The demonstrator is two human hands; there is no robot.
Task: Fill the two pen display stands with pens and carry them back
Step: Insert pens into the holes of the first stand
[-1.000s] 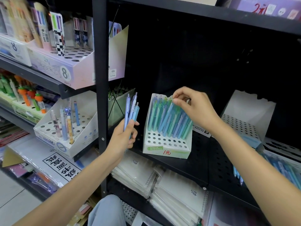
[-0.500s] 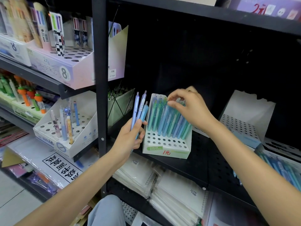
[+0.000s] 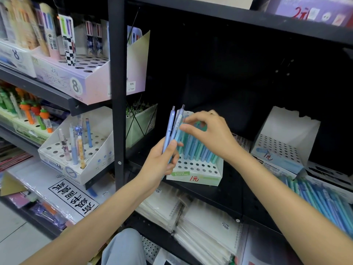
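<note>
A white pen display stand [image 3: 194, 172] with a green label sits on the black shelf, its back rows packed with blue and teal pens [image 3: 200, 150]. My left hand [image 3: 162, 163] grips a small bunch of blue pens [image 3: 172, 129] upright, right in front of the stand's left side. My right hand [image 3: 212, 132] reaches over the stand, its fingertips meeting the top of the held bunch; motion blur hides whether they pinch a pen. A second white stand [image 3: 282, 144] with no pens in its holes stands further right.
A black upright post [image 3: 117, 92] divides the shelves just left of my hands. Left of it sit other pen stands [image 3: 76, 152] with a few pens. Loose blue pens [image 3: 324, 199] lie at the lower right. Wrapped notebooks [image 3: 200, 222] fill the shelf below.
My left hand has carried its bunch of pens up and to the right, toward the stand. My right hand has shifted left from the packed rows to meet the bunch.
</note>
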